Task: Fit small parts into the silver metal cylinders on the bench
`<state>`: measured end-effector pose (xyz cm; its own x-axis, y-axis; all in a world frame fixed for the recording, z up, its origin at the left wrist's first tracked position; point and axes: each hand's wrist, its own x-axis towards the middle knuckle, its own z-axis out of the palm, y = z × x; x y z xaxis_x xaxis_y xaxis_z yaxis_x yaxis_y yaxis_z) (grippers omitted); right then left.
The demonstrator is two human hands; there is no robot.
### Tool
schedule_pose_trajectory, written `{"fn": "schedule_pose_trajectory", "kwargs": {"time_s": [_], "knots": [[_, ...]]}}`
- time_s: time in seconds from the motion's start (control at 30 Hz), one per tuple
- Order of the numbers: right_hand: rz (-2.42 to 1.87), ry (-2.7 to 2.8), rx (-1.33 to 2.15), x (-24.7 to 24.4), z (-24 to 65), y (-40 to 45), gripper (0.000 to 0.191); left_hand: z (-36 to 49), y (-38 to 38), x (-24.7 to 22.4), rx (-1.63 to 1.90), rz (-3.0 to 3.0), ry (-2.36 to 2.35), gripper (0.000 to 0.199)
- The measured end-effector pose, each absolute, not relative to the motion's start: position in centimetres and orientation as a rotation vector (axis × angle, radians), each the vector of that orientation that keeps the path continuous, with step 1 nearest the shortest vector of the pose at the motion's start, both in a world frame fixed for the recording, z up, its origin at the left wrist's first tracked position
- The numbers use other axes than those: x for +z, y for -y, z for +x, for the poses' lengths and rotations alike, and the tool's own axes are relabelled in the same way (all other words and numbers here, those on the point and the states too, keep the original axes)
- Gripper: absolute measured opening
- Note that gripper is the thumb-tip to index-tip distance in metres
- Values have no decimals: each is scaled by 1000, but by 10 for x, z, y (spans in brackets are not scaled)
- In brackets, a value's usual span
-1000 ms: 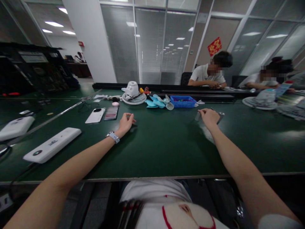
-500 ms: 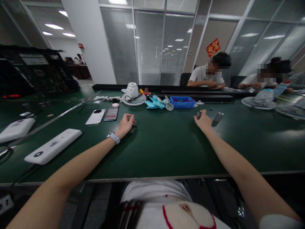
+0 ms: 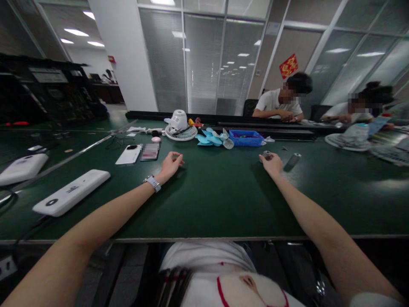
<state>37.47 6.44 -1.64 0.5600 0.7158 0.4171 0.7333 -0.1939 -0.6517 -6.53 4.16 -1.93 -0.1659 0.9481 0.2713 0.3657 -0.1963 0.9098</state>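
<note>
My right hand [image 3: 271,163] is closed around a small grey metal cylinder [image 3: 267,155], whose round end shows between thumb and fingers. Just right of that hand, a similar grey cylinder [image 3: 293,160] lies on the green table [image 3: 217,200]. A tiny dark piece [image 3: 284,148] rests behind them. Over the table on the other side, my left hand [image 3: 171,164] is open, its fingers loosely curved and nothing visible in them. Nearest to it are a dark phone-like slab [image 3: 150,152] with a blurred screen and a white phone [image 3: 128,154].
At the back are a white fan part [image 3: 179,123], light-blue fan blades [image 3: 209,136] and a blue tray [image 3: 246,137] of small parts. A long white device [image 3: 73,192] with a cable lies at left. Two people sit across the table, near more fan parts [image 3: 349,138].
My right hand has lowered slightly, and the cylinder's end has turned more into sight. My left hand stays almost where it was. The view has shifted a little.
</note>
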Motion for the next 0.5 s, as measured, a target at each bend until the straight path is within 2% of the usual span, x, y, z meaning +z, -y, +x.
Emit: {"fn": "schedule_pose_trajectory", "kwargs": {"time_s": [0.07,0.27,0.5], "knots": [[-1744,1244,74,-14,345,-63,41,-58,-36,-14,1336,1665,-1454,26],[-1058,1733,661,-16,212,-30,39,-16,-1,10,1147,2046,-1236,42],[-1048,1902,608,-23,176,-2,37,-6,-5,4,1108,1982,-1094,34]]}}
